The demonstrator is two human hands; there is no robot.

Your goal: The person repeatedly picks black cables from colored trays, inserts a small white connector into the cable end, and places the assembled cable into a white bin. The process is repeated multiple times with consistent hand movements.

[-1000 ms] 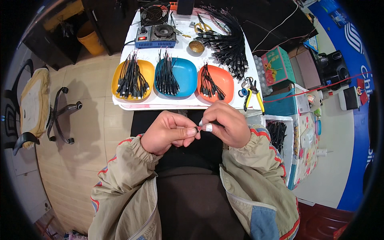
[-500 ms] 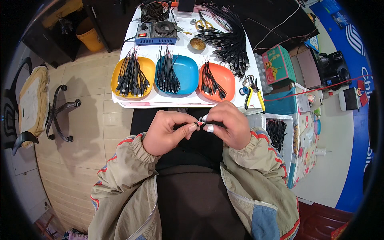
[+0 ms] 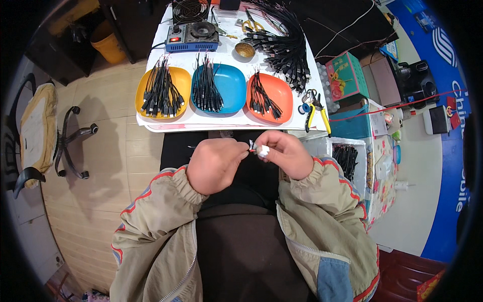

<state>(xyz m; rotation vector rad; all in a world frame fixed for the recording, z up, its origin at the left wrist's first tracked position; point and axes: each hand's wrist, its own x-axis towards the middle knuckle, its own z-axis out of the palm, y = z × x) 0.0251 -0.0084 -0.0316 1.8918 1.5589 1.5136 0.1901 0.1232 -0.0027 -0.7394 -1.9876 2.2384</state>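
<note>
So I had the left hand pinching some thin wires, right hand curled just beside, couldn't tell if gripping. Blue tray sat ahead.

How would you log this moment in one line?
left hand: holding thin wires | right hand: at those wires | blue tray: black cables

Thin wires, red and white, held midair

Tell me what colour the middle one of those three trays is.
The middle tray is blue; it shows best in the head view.
</note>
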